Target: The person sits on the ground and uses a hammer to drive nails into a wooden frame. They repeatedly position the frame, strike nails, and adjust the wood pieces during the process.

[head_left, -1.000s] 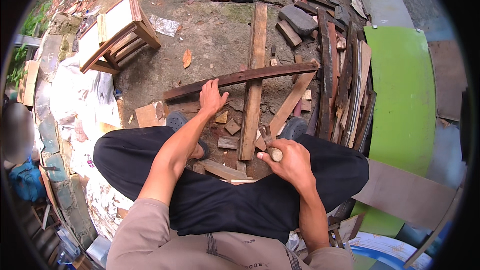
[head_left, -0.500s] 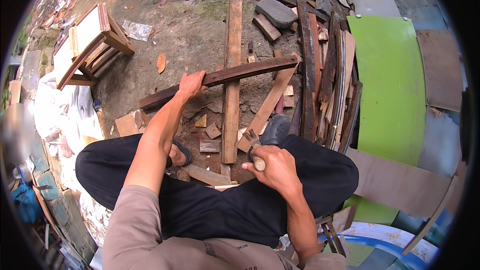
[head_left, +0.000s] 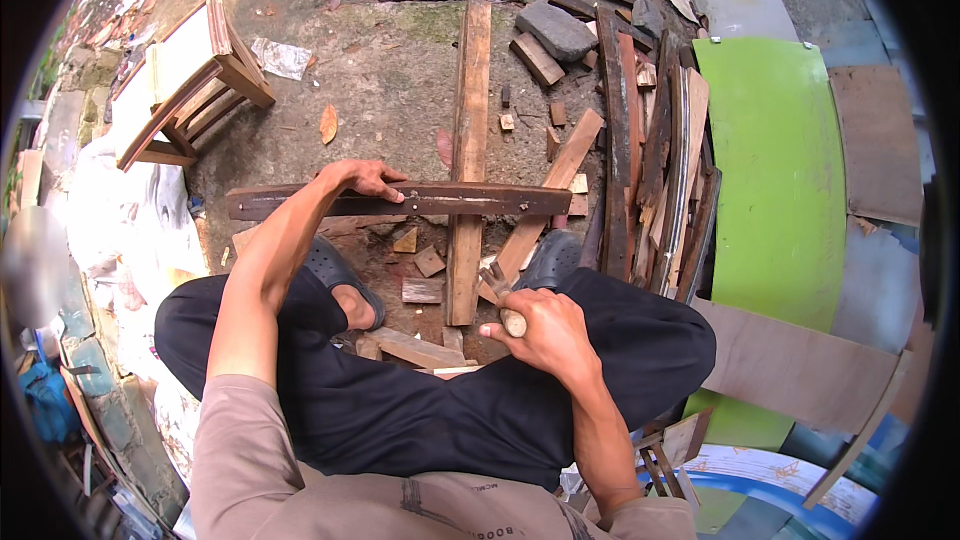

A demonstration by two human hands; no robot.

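Observation:
My left hand [head_left: 365, 179] grips a dark brown wooden beam [head_left: 480, 198] near its middle, fingers over the top edge. The beam lies level from left to right, and small nail heads or bright spots dot its near face. It crosses over a long lighter plank [head_left: 471, 90] that runs away from me, and over a slanted plank [head_left: 574, 152]. Above my right knee, my right hand [head_left: 552, 332] is closed around the wooden handle of a hammer [head_left: 514, 323]. The hammer's metal head is partly hidden behind the hand.
Stacked dark wood strips [head_left: 618, 120] lie to the right, beside a green panel [head_left: 765, 180]. A grey stone block [head_left: 556, 31] rests farther off. At left stand a small wooden stool [head_left: 190, 90] and white sacking [head_left: 130, 210]. Wood offcuts [head_left: 429, 261] are scattered near my feet.
The beam has come nearer and turned from slanting to level, its right end moving toward me. My left hand moved with it. My right hand stays nearly in place with the hammer.

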